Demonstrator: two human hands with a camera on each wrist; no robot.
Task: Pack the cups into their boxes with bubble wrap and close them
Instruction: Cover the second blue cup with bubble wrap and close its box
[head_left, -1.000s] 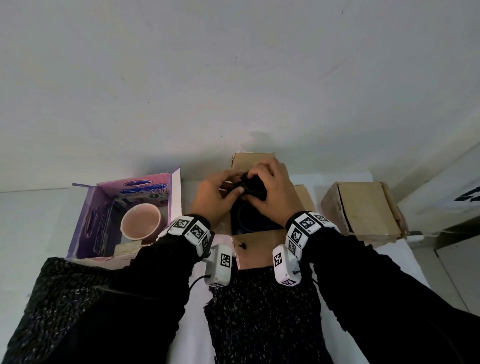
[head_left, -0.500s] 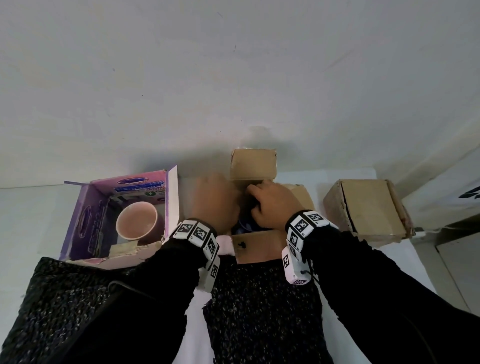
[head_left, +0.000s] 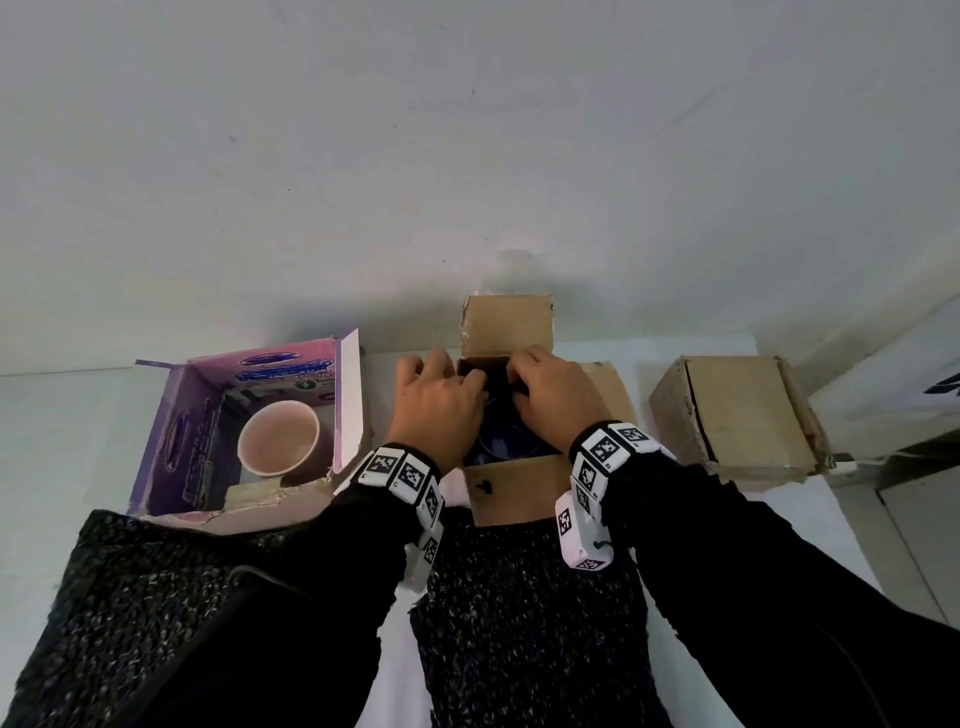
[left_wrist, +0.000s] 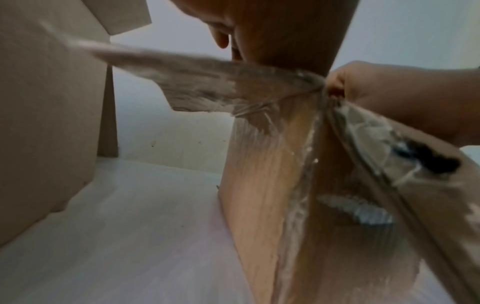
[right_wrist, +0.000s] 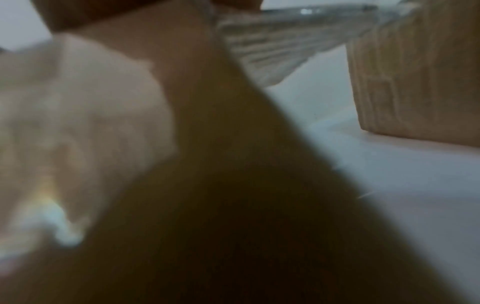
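Note:
An open brown cardboard box (head_left: 511, 486) stands in the middle of the white table, its far flap (head_left: 506, 325) upright. Inside it shows the rim of a dark blue cup (head_left: 506, 449). Both hands reach into the box's far half. My left hand (head_left: 436, 410) bends down over the left wall with its fingertips hidden inside. My right hand (head_left: 553, 400) curls its fingers on a dark bundle (head_left: 493, 382) that I cannot make out. In the left wrist view the taped box wall (left_wrist: 259, 185) fills the middle, with my right hand (left_wrist: 389, 98) at its top edge.
A purple open box (head_left: 176, 441) at the left holds a pink cup (head_left: 278, 439). A closed cardboard box (head_left: 737, 410) sits at the right, also seen as the closed box (right_wrist: 415, 82) in the blurred right wrist view. A wall stands close behind.
One second ago both hands held the dark bundle above the box. They have since moved down and forward into the box's far half.

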